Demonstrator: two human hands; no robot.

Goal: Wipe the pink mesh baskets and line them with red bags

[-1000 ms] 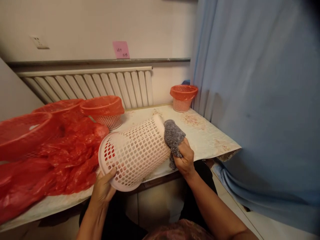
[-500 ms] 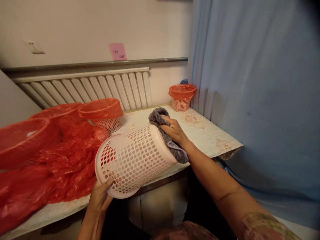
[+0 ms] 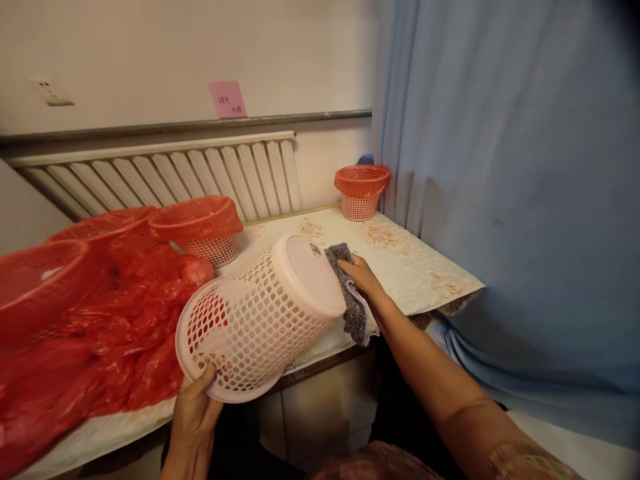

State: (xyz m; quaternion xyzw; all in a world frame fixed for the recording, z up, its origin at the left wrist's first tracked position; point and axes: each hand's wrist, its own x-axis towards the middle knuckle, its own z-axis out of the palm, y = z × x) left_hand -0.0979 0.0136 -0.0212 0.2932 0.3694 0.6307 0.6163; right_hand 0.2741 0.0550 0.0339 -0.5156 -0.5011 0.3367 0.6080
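A pale pink perforated basket is tilted on its side above the table's front edge, its solid base facing up and to the right. My left hand grips its rim at the lower left, thumb on the outside and the other fingers partly hidden. Beside the base, my right hand holds a grey cloth with a light purple edge, which hangs down from the fingers. Between the cloth and the middle of the base there is a gap; whether it touches the base's edge I cannot tell.
Red plastic bags lie heaped at the left, among bag-lined baskets. Another lined basket stands at the back right of the flowered tabletop. A radiator is behind, a blue curtain at the right.
The basket has turned so that more of its base shows. My right hand has moved the cloth off the base's face to its right side, and the cloth hangs looser.
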